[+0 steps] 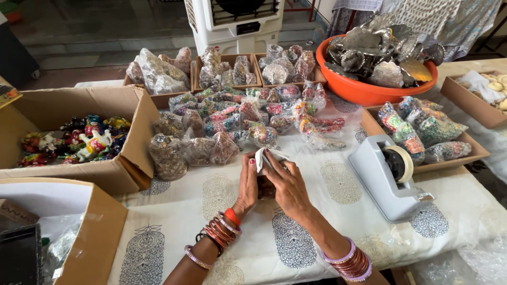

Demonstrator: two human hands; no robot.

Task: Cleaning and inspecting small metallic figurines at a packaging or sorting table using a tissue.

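A grey tape dispenser (390, 177) sits on the printed white tablecloth (296, 248), just beside a shallow cardboard tray (465, 153) of bagged colourful trinkets. Behind it – an orange tub (364, 91) heaped with silvery shell-shaped pieces. At the left edge, a cardboard box (132, 142) holds painted figurines (79, 140) – clear packets (227, 126) crowd the middle

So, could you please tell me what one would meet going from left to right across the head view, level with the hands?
Cardboard box of painted figurines → left hand → right hand → tape dispenser.
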